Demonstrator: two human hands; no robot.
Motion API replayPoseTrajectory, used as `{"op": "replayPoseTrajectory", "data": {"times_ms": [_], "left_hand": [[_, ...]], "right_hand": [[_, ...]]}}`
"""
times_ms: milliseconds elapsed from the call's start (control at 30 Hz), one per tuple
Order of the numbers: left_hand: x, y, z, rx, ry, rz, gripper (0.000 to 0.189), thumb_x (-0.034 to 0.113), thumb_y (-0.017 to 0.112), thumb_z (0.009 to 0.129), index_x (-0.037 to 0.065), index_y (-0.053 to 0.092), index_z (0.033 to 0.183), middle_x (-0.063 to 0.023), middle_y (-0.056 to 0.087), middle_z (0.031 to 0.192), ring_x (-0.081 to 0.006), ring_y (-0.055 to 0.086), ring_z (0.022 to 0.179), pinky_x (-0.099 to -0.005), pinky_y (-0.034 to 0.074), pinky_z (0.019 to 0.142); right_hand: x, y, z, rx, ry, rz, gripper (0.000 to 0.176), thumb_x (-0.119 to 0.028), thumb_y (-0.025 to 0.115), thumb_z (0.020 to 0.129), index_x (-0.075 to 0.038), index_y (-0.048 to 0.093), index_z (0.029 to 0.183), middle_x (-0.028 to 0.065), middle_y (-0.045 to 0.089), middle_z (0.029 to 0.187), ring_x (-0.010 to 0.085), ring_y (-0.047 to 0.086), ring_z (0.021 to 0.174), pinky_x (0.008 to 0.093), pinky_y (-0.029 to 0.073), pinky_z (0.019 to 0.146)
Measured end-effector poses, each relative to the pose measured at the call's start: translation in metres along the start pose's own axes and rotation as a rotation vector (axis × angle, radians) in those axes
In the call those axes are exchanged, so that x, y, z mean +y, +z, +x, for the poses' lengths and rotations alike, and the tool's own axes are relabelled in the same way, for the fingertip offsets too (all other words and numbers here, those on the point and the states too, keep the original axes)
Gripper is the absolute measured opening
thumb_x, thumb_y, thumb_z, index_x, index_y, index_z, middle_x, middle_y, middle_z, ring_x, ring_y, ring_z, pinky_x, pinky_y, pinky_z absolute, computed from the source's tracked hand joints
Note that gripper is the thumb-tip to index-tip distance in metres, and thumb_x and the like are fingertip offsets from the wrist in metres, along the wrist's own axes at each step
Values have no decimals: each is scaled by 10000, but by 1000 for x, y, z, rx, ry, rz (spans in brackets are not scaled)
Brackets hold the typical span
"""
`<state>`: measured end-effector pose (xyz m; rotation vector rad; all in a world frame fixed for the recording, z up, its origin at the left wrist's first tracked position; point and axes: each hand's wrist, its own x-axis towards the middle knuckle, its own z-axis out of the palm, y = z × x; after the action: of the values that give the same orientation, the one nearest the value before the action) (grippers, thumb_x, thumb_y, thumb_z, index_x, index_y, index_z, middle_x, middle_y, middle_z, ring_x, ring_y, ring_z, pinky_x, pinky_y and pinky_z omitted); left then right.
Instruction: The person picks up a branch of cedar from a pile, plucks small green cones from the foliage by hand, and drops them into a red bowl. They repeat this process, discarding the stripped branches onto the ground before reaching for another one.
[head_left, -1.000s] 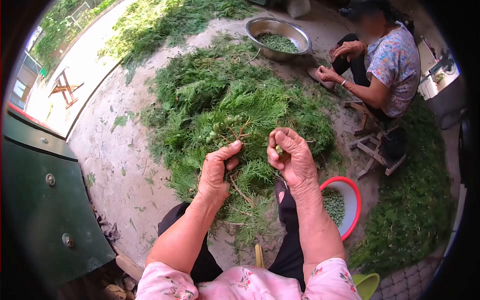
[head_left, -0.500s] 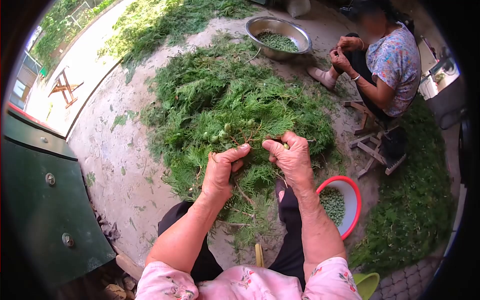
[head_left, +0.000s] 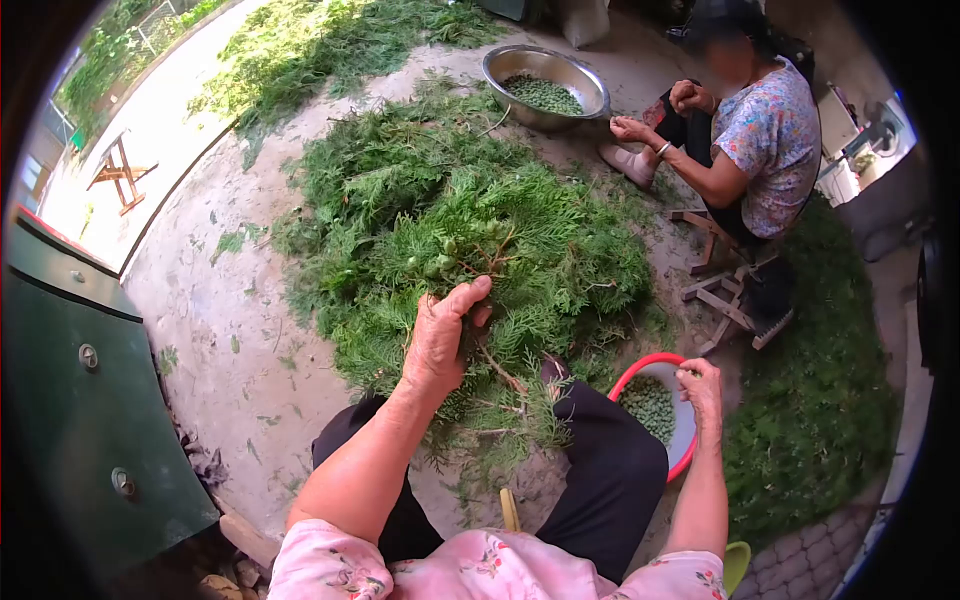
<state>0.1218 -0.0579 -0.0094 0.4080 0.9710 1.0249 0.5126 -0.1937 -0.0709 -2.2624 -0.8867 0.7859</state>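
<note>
My left hand point(head_left: 440, 330) is closed around a leafy evergreen branch point(head_left: 490, 262), thumb on top. Round green cones point(head_left: 440, 258) sit on its twigs just past my fingertips. My right hand point(head_left: 703, 388) is at the right side of a white basin with a red rim point(head_left: 622, 377), beside my right knee. Its fingers are curled over the basin, and whatever they hold is hidden. Many small green cones point(head_left: 648, 405) lie inside the basin. Below and around my left hand spreads a large heap of cut evergreen branches point(head_left: 400, 190).
A metal bowl point(head_left: 600, 85) of green cones stands beyond the heap. Another person point(head_left: 765, 135) sits at the upper right by wooden stools point(head_left: 722, 300). Dark green metal panels point(head_left: 90, 420) flank the left. More branches point(head_left: 820, 400) lie to the right.
My right hand has left the branch and moved right and down to the red-rimmed basin. My left hand still grips the branch. The other person's hands have moved apart.
</note>
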Motion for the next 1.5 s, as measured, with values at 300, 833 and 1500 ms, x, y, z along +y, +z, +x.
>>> {"op": "replayPoseTrajectory", "data": {"times_ms": [300,833,1500], "left_hand": [[6,10,-7,36,-49,-69,139,167,648,756,50,621,827,-41,612,756,-149,563,705,-273,437,687],[8,13,-10,-134,-106,-42,244,102,696,699,38,638,928,-23,637,803,-111,590,717,-260,487,632],[-7,0,8,-86,-63,54,185,112,702,674,54,648,842,15,616,738,-59,485,571,-208,368,503]], "right_hand": [[63,-28,2,165,-96,-208,265,-126,659,752,-6,643,988,81,656,862,151,606,798,276,473,738],[-208,141,-75,-624,-331,916,266,-23,670,774,-32,604,1032,43,620,996,131,569,910,256,463,812],[-200,162,-77,-588,-244,1081,437,4,699,725,-31,541,1131,38,595,1051,148,551,962,269,445,855]]}}
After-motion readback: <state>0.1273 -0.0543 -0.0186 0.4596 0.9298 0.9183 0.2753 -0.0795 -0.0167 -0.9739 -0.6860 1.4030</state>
